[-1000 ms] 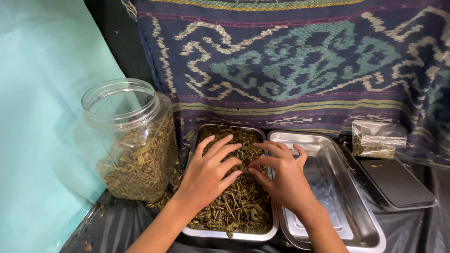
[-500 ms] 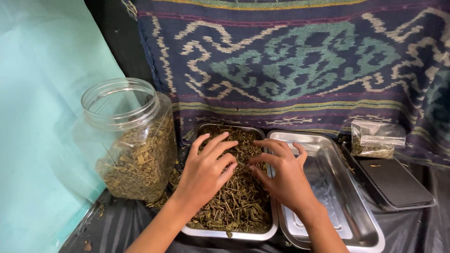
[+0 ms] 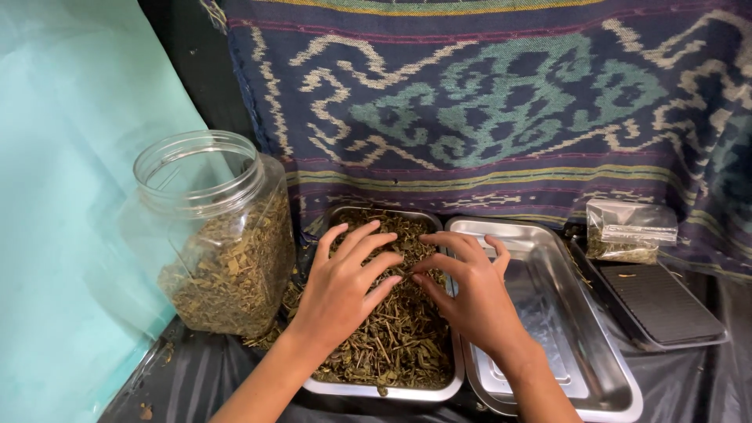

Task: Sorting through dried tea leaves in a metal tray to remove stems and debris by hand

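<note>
Dried brown-green herb stems and leaves (image 3: 388,345) fill a shallow rectangular steel tray (image 3: 392,389) at the lower centre of the frame, set on a counter covered in black plastic sheet (image 3: 196,376). The left hand (image 3: 341,290) lies palm down on the heap with its fingers spread and slightly curled, the fingertips pressed into the herbs near the tray's middle; it is not closed around anything. The right hand (image 3: 470,294) comes in from the lower right, reaching over the seam between this tray and its neighbour, its fingers bent and touching the herbs just beside the left fingertips; whether it pinches a few stems cannot be told. Touching the filled tray on its right is a second shiny steel tray (image 3: 572,313) with only a few crumbs in it. At the left of the frame stands a clear plastic jar (image 3: 215,235), lid off, about half full of the same dried herbs, with some scattered at its foot. At the right edge lies a flat black tray (image 3: 662,305), and above it a small clear plastic bag of herbs (image 3: 627,231). A woven patterned cloth in dark blue and teal (image 3: 501,102) hangs behind, and a pale turquoise sheet (image 3: 70,196) covers the left side.
</note>
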